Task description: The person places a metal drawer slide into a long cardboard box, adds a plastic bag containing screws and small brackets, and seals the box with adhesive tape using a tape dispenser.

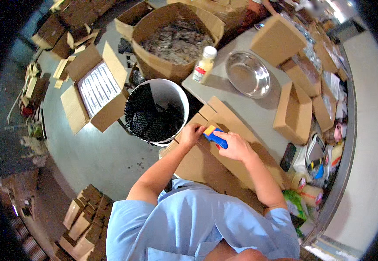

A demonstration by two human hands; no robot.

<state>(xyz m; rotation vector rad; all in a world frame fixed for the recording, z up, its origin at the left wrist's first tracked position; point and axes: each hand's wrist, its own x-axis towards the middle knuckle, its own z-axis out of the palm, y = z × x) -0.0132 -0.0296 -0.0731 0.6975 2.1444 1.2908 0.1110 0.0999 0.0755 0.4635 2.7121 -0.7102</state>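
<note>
My right hand (237, 147) is closed around a small blue-and-yellow hand tool (215, 137), with its yellow end toward my other hand. The tool's exact kind cannot be made out. Beside that yellow end, my left hand (191, 134) has its fingers drawn together; anything between them is too small to see. Both hands are over a brown cardboard sheet (237, 130) with flaps, at the near side of the grey table. Just left of my left hand stands a white bucket (181, 104) with black textured material (147, 115) inside.
On the table (224, 87) are a metal bowl (247, 74), a capped bottle (204, 65), a dark phone (288, 156) and an open carton (293, 113). A large cardboard bin (176, 65) stands beyond the bucket. An open box of white packs (100, 89) is at left.
</note>
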